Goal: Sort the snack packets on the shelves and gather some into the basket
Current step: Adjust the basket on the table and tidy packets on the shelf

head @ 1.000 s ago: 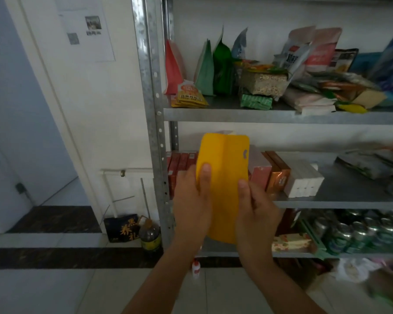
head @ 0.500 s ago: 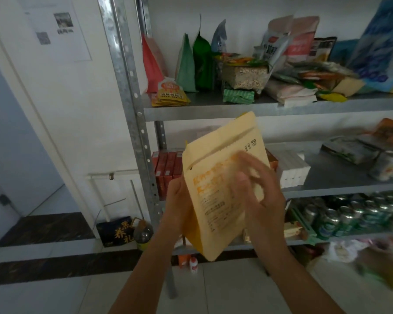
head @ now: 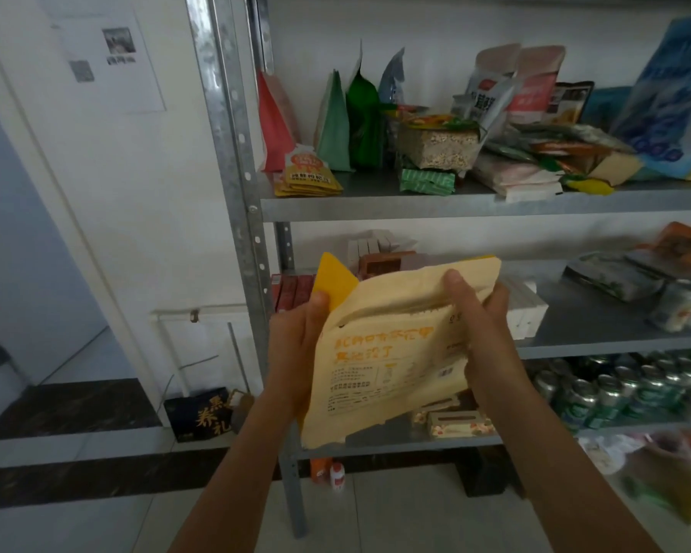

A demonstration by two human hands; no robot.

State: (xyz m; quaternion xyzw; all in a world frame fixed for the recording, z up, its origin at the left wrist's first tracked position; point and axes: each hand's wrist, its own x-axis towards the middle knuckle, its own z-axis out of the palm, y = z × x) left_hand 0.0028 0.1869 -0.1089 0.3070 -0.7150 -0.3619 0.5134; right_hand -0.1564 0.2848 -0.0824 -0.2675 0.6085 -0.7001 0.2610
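1. Holding one snack packet (head: 383,377) up in front of the shelving, both hands clamped on it. Left hand (head: 296,353): thumb on the printed face at the packet's left edge, fingers behind. Right hand (head: 483,333): thumb over the crease near the top, fingers wrapped behind the top right corner.
2. Packet is cream with orange print, face toward the camera, held tilted with its lowest corner above the left forearm. A yellow corner shows above the left thumb. It touches no shelf (carried in the air between the two hands).
3. Around the hands:
   - Red boxes (head: 292,289) sit just behind the left hand and white boxes (head: 523,309) just behind the right, both on the middle shelf (head: 599,333).
   - Above the hands, the upper shelf (head: 455,207) carries standing pouches (head: 360,113), with a loose heap of packets (head: 535,161) further right.
   - Cans (head: 615,389) sit below and right of the right hand.
4. Judgement, step in hand: inspecting or orienting this packet before choosing its place. Sorting looks early, given the heap above.
5. Basket: not identifiable. Blurred shapes low, right of the right forearm, cannot be made out.
6. Next move calls for a choice between shelf and basket. For the upper shelf, lift the packet above hand height and stand it upright by the pouches. For the basket, locate it first.
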